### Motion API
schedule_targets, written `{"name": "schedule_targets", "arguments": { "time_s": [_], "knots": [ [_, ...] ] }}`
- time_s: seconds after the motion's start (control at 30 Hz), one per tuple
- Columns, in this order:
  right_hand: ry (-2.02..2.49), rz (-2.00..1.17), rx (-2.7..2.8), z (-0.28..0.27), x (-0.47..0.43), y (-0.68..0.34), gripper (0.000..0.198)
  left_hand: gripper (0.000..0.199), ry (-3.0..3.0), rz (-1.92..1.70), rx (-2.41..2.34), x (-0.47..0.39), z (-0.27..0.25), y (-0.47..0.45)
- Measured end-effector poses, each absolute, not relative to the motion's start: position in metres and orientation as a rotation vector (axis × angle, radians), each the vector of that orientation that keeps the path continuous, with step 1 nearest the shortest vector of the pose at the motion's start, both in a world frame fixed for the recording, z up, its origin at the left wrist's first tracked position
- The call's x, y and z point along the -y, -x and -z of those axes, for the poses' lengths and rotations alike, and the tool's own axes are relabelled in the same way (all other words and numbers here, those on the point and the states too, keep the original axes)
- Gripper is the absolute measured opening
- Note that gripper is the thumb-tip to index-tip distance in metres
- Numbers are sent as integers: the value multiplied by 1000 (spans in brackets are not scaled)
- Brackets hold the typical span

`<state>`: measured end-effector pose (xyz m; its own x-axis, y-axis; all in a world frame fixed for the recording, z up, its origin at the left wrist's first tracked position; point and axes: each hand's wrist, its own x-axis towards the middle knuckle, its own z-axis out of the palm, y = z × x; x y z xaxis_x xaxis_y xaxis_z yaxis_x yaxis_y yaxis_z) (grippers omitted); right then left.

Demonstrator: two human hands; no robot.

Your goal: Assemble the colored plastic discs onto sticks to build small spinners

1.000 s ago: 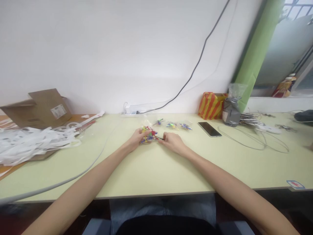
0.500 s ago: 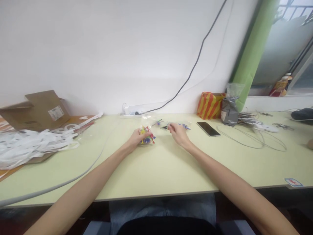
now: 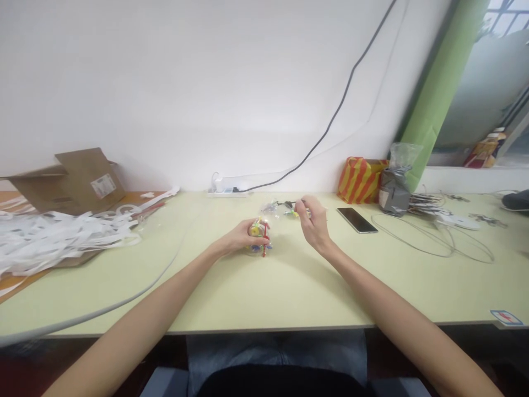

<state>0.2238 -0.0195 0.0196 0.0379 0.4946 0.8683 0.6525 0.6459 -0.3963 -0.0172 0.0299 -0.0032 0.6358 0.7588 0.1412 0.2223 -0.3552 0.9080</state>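
Moved back since earlier: one right hand (image 3: 313,221), pinching one dark piece (image 3: 288,204); one left hand (image 3: 239,237), fingers clamped round one clear plastic bag (image 3: 258,251), coloured pieces (image 3: 257,230) inside, over table (image 3: 264,298)

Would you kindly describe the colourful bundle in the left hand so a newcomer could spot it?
On the pale green table, find the left hand near the middle. In its grip is the colourful bundle of small yellow, red and blue pieces. Unlike the small clear packet lying farther back, it is held, with a red piece along its right edge.
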Motion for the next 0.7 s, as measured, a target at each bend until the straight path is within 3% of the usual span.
{"name": "schedule_targets", "arguments": {
  "time_s": [0.37, 0.7],
  "knots": [
    [774, 171, 1606, -24, 29, -222, 32, 48, -2013, -648, -757, -25, 0, 15],
    [935, 153, 1589, -20, 12, -230, 27, 52, -1955, -594, -699, -17, -4, 14]
  ]
}}
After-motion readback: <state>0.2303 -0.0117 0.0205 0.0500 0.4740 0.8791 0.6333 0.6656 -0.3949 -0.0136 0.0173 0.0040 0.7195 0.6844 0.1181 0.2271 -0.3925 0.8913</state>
